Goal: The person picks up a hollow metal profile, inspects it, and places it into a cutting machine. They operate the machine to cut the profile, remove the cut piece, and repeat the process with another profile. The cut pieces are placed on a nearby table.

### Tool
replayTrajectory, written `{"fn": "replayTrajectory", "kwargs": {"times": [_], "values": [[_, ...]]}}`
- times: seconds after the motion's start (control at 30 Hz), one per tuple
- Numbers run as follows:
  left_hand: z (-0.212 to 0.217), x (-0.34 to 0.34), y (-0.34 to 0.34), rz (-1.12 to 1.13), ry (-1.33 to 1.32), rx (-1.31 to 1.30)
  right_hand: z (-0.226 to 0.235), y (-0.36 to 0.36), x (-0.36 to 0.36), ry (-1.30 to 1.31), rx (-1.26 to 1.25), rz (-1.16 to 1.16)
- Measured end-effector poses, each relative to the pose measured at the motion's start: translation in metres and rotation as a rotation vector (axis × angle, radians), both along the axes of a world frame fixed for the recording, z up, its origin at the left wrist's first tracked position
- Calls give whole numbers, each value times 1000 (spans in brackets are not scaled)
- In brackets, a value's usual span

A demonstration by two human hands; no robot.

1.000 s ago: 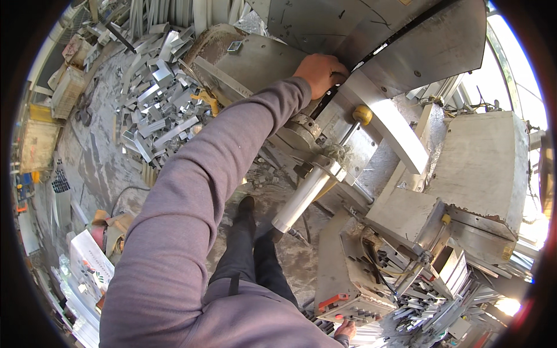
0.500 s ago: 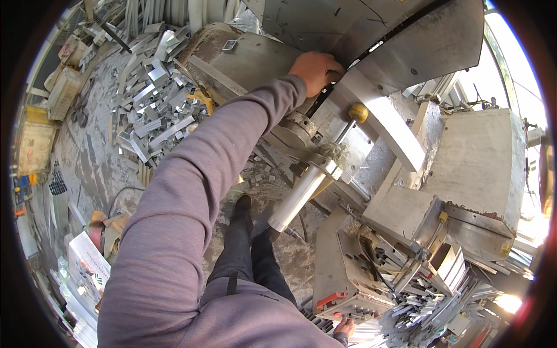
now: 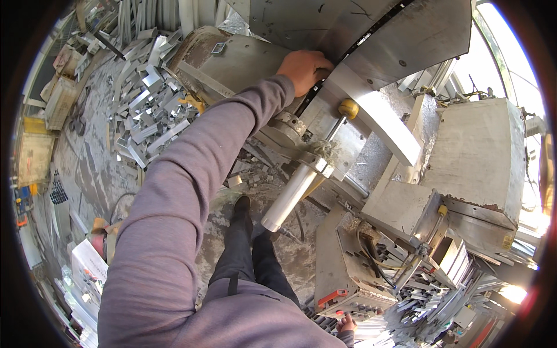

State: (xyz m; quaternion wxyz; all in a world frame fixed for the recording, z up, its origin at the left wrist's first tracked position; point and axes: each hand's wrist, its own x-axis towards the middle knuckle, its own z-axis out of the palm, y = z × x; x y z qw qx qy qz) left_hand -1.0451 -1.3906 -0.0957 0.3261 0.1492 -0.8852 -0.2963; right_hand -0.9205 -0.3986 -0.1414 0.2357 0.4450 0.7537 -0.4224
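My left arm stretches up to the metal saw-like machine. My left hand (image 3: 304,71) is closed at the slot between its steel plates, by the upper end of a silvery aluminium profile (image 3: 377,113). Its fingertips are hidden, so I cannot make out what they grip. A clamp rod with a yellow rubber tip (image 3: 348,108) presses near the profile's side, above a bright metal cylinder (image 3: 289,197). Down at the lower right, my right hand (image 3: 347,325) is small in view, its fingers curled beside the buttons of the control box (image 3: 342,301), holding nothing I can see.
Many aluminium offcuts (image 3: 148,110) lie heaped on the floor at left. A large pale metal housing (image 3: 473,153) stands at right, with a second clamp (image 3: 442,210) below it. More profile pieces (image 3: 418,313) are piled at the lower right. Wooden crates (image 3: 60,101) stand far left.
The view has shifted slightly, so the machine and my left hand appear a little further left and up. My right hand has moved slightly at the control box. My left hand stays at the slot.
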Motion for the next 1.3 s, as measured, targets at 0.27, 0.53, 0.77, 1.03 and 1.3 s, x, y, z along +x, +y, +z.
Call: {"fn": "replayTrajectory", "kwargs": {"times": [0.27, 0.53, 0.77, 1.03, 1.3], "values": [[5, 1, 3, -22, -14, -30, -8, -3, 0, -19, -117, -147], [5, 0, 1, -13, -48, -33, -5, -30, 8, 206, 103, -136], [5, 0, 2, -18, -18, -65, -10, -22, 9, 219, 178, 24], [5, -1, 1, -26, 6, -51, -13, -18, 10, 227, 225, 99], [5, 0, 2, -9, -6, -78, -12, -20, 10, 231, 255, 68]]}}
